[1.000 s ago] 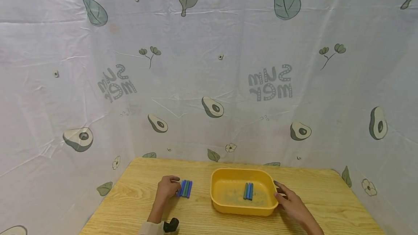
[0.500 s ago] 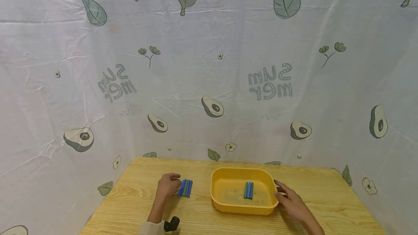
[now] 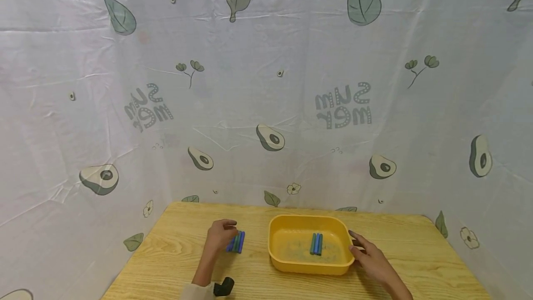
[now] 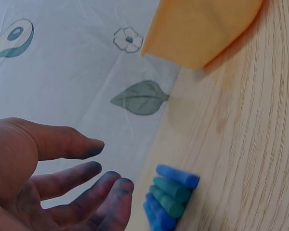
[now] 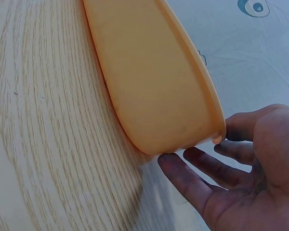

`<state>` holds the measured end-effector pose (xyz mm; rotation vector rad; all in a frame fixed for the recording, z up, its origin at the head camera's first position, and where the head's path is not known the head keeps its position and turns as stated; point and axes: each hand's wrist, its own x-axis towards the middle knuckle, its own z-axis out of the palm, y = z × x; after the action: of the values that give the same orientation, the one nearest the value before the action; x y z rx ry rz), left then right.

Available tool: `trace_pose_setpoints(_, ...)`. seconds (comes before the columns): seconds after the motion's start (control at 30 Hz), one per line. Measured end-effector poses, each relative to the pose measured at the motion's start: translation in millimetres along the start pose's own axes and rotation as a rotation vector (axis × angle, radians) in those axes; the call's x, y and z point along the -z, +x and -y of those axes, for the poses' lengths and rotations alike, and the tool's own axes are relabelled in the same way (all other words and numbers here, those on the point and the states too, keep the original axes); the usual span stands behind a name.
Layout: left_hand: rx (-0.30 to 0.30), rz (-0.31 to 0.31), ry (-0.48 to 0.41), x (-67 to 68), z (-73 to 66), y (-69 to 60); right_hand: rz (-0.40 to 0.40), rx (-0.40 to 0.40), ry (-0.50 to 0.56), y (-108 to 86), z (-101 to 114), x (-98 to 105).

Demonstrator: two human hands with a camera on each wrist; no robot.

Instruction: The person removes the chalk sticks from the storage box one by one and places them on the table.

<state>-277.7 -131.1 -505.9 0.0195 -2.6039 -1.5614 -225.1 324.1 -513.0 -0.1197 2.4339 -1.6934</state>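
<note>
My left hand (image 3: 221, 234) half open, holding nothing, near blue and green sticks (image 4: 169, 198) toward left edge of surface (image 3: 179, 235). Right hand (image 3: 371, 257), fingers loosely spread, touches yellow tub (image 3: 308, 268).

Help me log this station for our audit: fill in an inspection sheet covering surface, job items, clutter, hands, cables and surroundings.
Surface: wood-grain table.
Job items: at least five blue and green sticks on the table; three sticks inside the yellow tray, lying side by side.
Clutter: dark smudges on the tray's floor.
Hands: left hand beside the table sticks, holding nothing visible; right hand touching the tray's end.
Cables: nothing seen.
Surroundings: sheet printed with leaves and avocados.
</note>
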Motion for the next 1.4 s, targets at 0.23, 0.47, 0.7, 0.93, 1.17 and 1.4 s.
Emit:
trace_pose_setpoints(0.23, 0.005, 0.033, -0.029, -9.0, -8.4, -3.6, 0.018, 0.01, 0.008, 1.1, -4, 0)
trace_pose_setpoints(0.47, -0.001, 0.069, -0.052, -19.1, -14.8, -3.3, 0.011, 0.007, 0.007, 0.4, -6, 0)
trace_pose_setpoints(0.7, 0.013, 0.096, -0.138, -31.4, -26.8, -2.7, -0.011, -0.007, 0.008, 0.0, -6, -1)
trace_pose_setpoints(0.93, -0.009, 0.139, -0.165, -39.2, -40.7, -2.6, -0.001, 0.006, 0.01, -1.2, -4, 0)
trace_pose_setpoints(1.17, -0.015, 0.155, -0.181, -45.7, -55.2, -4.4, -0.006, 0.004, 0.003, -1.5, -2, -1)
trace_pose_setpoints(1.4, -0.028, 0.188, -0.216, -54.9, -70.3, -5.6, -0.022, 0.001, -0.017, -3.9, 2, -3)
